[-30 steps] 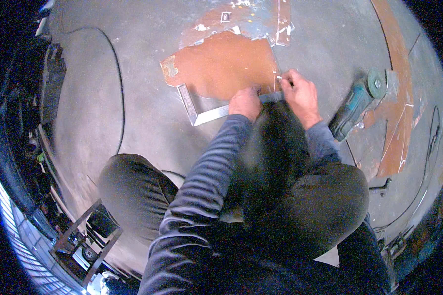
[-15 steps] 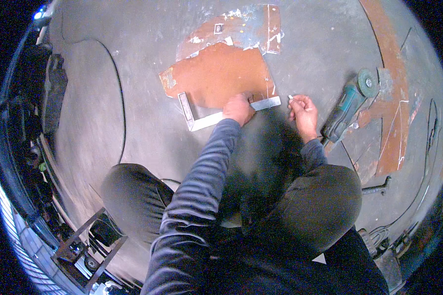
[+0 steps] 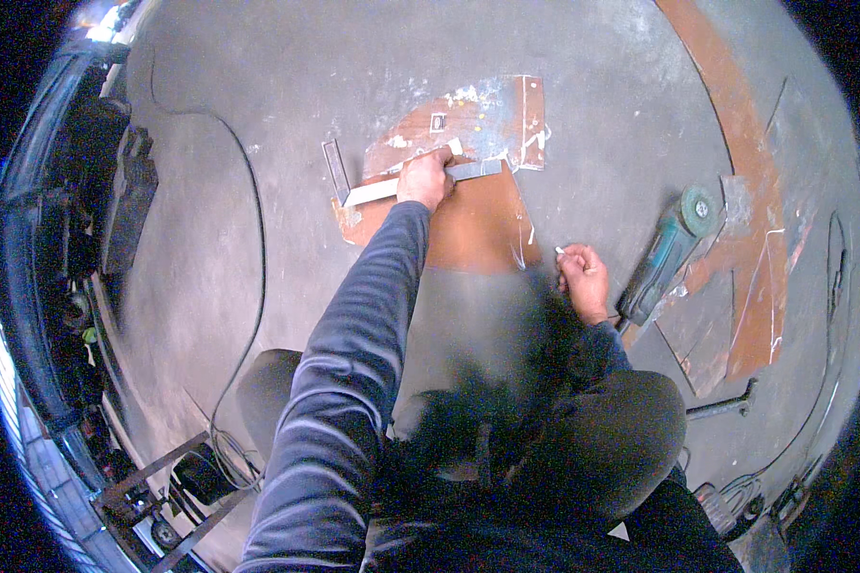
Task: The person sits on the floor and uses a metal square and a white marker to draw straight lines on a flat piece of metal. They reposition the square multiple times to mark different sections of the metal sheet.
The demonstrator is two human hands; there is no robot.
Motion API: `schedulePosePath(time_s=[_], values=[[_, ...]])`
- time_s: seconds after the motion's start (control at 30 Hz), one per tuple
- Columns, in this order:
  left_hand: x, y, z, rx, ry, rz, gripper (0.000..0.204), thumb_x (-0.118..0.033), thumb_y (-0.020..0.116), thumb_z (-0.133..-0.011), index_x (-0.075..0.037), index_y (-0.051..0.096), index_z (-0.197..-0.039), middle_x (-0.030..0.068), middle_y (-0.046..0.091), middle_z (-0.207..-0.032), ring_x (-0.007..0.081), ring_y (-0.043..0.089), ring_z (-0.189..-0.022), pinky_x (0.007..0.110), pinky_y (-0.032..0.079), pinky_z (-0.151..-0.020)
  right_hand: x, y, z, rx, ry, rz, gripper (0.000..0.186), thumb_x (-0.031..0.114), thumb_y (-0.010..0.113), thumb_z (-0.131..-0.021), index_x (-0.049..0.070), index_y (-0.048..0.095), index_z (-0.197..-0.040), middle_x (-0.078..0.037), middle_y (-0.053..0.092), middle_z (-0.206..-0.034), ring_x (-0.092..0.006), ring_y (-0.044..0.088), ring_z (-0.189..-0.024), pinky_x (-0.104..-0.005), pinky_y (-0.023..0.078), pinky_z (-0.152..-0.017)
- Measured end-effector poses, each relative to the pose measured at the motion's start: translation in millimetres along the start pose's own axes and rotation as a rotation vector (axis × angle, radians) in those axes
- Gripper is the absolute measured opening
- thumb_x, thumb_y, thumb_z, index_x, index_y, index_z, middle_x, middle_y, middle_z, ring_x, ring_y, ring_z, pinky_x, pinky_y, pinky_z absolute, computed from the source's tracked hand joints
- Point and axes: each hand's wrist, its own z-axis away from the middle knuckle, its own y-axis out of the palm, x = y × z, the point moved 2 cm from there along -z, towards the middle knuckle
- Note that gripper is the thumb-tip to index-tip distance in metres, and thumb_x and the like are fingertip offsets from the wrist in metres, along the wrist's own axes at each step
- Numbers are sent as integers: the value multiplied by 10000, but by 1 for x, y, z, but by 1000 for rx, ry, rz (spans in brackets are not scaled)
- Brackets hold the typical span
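A rust-orange metal sheet [image 3: 483,229] lies on the floor ahead of me. My left hand [image 3: 425,180] is closed on the blade of a metal try square [image 3: 373,193], which lies across the sheet's far part. The square's shorter arm sticks out past the sheet on the left. Between the thumb and fingers of my right hand [image 3: 586,284] is a small white piece of chalk [image 3: 559,250], held right of the sheet's near corner and apart from it. White marks show near the sheet's right edge.
Just beyond the sheet lies a paint-stained rusty plate [image 3: 530,124]. At right are a teal angle grinder [image 3: 669,250], long rusty strips [image 3: 750,143] and a dark metal bar [image 3: 726,406]. A black cable [image 3: 256,191] curves along the left, near a metal frame [image 3: 153,468].
My left hand has carried the try square from the orange sheet's near edge to its far part. My right hand still pinches the chalk beside the sheet. The whole view has shifted.
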Motion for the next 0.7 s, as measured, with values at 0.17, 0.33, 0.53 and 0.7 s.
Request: schedulePosePath(time_s=[0.17, 0.33, 0.53, 0.7], values=[[-5, 13, -14, 9, 0, 33, 315, -179, 705, -816, -118, 687, -1124, 196, 724, -1074, 395, 673, -1059, 485, 515, -938, -1, -7, -3, -1, -1, -8, 129, 94, 670, -934, 37, 613, -1035, -15, 627, -770, -85, 548, -555, -247, 440, -493], [-2, 19, -17, -23, -9, 57, 324, -196, 730, -819, -122, 689, -1131, 204, 726, -1050, 412, 679, -1026, 490, 521, -915, 1, -6, 0, -3, 33, -55, 120, 106, 683, -940, 65, 613, -1029, -3, 607, -749, -86, 549, -578, -254, 448, -500], [2, 21, -18, -20, -4, 96, 304, -194, 726, -830, -103, 675, -1116, 210, 721, -1059, 417, 668, -1056, 486, 516, -927, 9, -3, 3, 0, 26, -25, 100, 92, 661, -948, 41, 613, -1019, 2, 602, -758, -73, 542, -569, -244, 470, -493], [-7, 17, -19, -22, -10, 101, 310, -195, 732, -829, -102, 678, -1120, 206, 722, -1057, 414, 668, -1058, 486, 516, -931, 4, -8, 1, -2, 28, -29, 125, 104, 673, -947, 43, 611, -1037, 2, 609, -753, -78, 544, -573, -247, 453, -498]])
